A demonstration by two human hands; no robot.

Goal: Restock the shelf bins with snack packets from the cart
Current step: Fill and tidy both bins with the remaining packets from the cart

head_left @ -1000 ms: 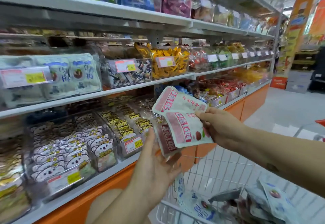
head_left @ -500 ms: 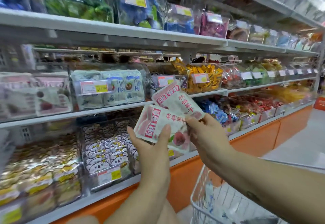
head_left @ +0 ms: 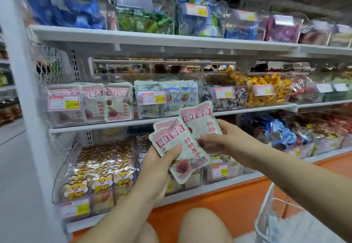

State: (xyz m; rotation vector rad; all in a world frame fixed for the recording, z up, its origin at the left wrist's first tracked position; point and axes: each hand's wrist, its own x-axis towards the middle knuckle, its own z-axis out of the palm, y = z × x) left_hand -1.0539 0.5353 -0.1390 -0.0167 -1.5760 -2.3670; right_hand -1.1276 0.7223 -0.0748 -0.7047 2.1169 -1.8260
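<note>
Two pink-and-white snack packets with red lettering and a berry picture are held up in front of the shelves, level with the gap between the middle shelf and the row below it. The front packet sits tilted in the left hand, whose thumb presses on its face while the fingers curl behind it. The rear packet stands just behind and above, overlapped by the front one, and the right hand grips it from the right side with fingers curled over its lower face, fingertips reaching the edge of the front packet. On the middle shelf, up and to the left, a clear bin holds packets of the same design behind a price tag. Beside it to the right is a bin of blue-and-white packets, then one of yellow sweets. Below, a bin of cat-face packets fills the lower shelf. The white wire cart shows at the bottom right corner, with blurred packets inside, well apart from both hands.
</note>
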